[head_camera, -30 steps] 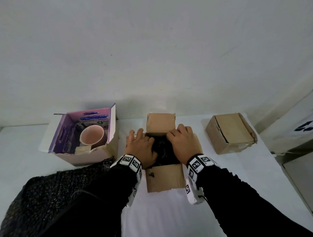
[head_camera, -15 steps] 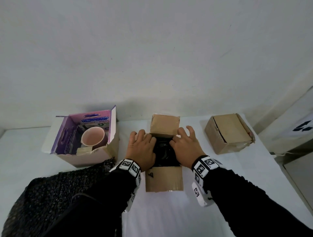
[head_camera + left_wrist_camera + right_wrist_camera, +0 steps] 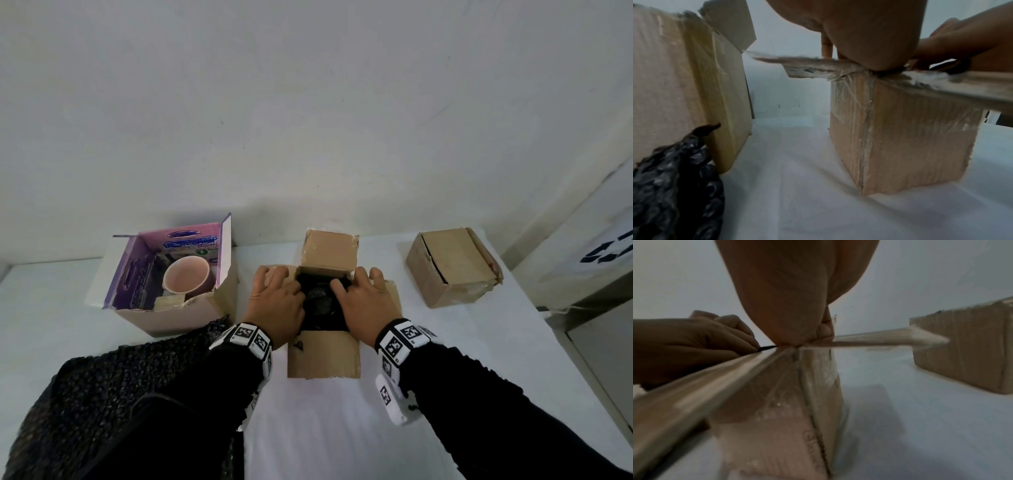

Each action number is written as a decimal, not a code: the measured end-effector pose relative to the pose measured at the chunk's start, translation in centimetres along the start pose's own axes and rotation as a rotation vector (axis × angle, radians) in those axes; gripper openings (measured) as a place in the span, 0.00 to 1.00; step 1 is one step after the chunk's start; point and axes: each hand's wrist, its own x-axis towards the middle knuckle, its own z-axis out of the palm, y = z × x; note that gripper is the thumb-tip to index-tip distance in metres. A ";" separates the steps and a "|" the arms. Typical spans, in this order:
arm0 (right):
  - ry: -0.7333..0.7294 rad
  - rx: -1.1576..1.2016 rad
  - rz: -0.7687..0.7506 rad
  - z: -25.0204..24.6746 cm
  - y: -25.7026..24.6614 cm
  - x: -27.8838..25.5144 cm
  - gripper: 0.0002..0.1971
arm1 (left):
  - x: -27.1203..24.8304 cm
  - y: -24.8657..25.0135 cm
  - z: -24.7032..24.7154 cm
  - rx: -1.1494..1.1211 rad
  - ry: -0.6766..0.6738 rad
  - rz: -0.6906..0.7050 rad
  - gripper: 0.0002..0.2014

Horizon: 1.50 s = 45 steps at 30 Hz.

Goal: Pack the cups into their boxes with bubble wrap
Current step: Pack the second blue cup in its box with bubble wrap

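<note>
Both flat: left hand (image 3: 275,301), right hand (image 3: 364,303) on upright open box (image 3: 323,356), flaps outspread.

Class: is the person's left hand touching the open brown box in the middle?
Touching. The left wrist view shows the left hand pressing down on the box at its top corner, with no gap.

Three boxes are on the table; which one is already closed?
The plain brown box on the right: its top flaps are folded down. The middle box has its flaps spread open under both hands, and the purple-lined box stands open with a pink cup inside.
</note>
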 end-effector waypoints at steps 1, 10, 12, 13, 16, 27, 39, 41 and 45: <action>-0.014 0.016 0.032 -0.1 -0.3 0.0 0.16 | -0.2 0.0 0.1 -0.015 -0.004 0.000 0.16; 0.075 0.245 -0.149 0.2 0.6 -0.4 0.15 | -1.4 0.6 0.9 -0.167 0.036 -0.016 0.21; 0.096 0.279 -0.200 0.4 0.8 -0.7 0.09 | -1.9 0.3 0.7 -0.195 0.042 0.014 0.27; 0.097 0.289 -0.187 0.3 1.1 -0.9 0.09 | -2.2 0.1 0.6 -0.194 0.039 0.031 0.29; 0.089 0.245 -0.192 0.5 2.2 -1.6 0.12 | -2.9 -0.4 0.2 -0.155 -0.011 0.077 0.36; -0.065 0.206 -0.130 0.5 1.8 -2.9 0.31 | -1.4 -0.1 -1.6 0.014 -0.205 0.137 0.47; 0.104 0.256 0.069 0.7 -0.3 -3.7 0.17 | -1.1 0.2 -1.3 -0.027 -0.347 0.095 0.43; 0.184 0.310 0.075 0.5 -0.5 -4.0 0.13 | -1.7 0.3 -1.0 -0.044 -0.279 0.072 0.46; 0.109 0.450 -0.103 -0.1 -1.0 -4.1 0.14 | -2.9 0.2 -0.5 -0.190 0.004 0.094 0.29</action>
